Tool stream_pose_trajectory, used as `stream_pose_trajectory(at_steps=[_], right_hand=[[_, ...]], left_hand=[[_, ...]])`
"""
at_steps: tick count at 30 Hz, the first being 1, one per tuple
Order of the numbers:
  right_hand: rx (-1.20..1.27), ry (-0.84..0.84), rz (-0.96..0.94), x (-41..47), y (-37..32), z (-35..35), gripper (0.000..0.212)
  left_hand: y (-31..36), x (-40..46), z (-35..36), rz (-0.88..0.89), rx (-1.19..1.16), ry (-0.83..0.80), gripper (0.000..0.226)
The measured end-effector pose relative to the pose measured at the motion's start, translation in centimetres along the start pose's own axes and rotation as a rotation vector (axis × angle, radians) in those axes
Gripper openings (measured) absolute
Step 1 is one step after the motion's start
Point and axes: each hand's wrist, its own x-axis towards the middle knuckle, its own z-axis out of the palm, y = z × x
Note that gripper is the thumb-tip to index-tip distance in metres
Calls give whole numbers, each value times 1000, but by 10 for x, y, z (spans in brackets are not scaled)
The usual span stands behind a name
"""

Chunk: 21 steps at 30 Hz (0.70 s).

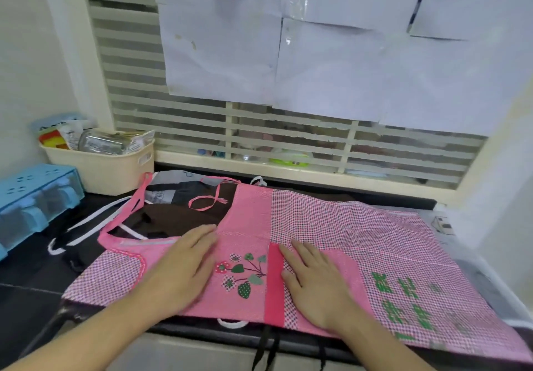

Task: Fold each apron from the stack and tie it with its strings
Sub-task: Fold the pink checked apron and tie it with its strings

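A pink checked apron [331,226] with a strawberry print lies spread flat on top of a stack of aprons on the black counter. Its pink neck strap [127,215] loops out to the left, and a pink tie string [207,200] curls on the brown apron [173,217] underneath. My left hand [184,264] rests flat on the pink apron near its bib, fingers straight. My right hand [314,281] presses flat on the middle of the apron, beside a dark pink band. White strings [95,220] of a lower apron trail to the left.
A cream basket [106,171] with packets stands at the back left, and a blue plastic box [34,197] sits left of it. A slatted window with white paper sheets [317,53] rises behind the counter. The counter's front edge [202,330] is close to me, with black strings hanging over it.
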Motion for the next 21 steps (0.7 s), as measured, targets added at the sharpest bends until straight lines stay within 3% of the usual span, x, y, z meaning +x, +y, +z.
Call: stream_pose_trajectory(at_steps=[4, 8, 13, 16, 18, 21], right_hand=[[93, 40, -20, -7, 7, -3, 63], [40, 34, -30, -42, 38, -5, 61], [-53, 4, 114, -101, 112, -16, 58], [-64, 10, 184, -120, 141, -17, 68], [-59, 38, 214, -123, 140, -17, 73], [-8, 101, 111, -124, 100, -18, 64]], left_hand=[[67, 4, 35, 170, 38, -214, 66], [70, 0, 53, 141, 200, -353, 81], [62, -2, 43, 99, 255, -435, 63], [66, -2, 42, 101, 270, -433, 70], [77, -2, 44, 168, 281, -316, 77], [116, -11, 53, 291, 241, -232, 59]])
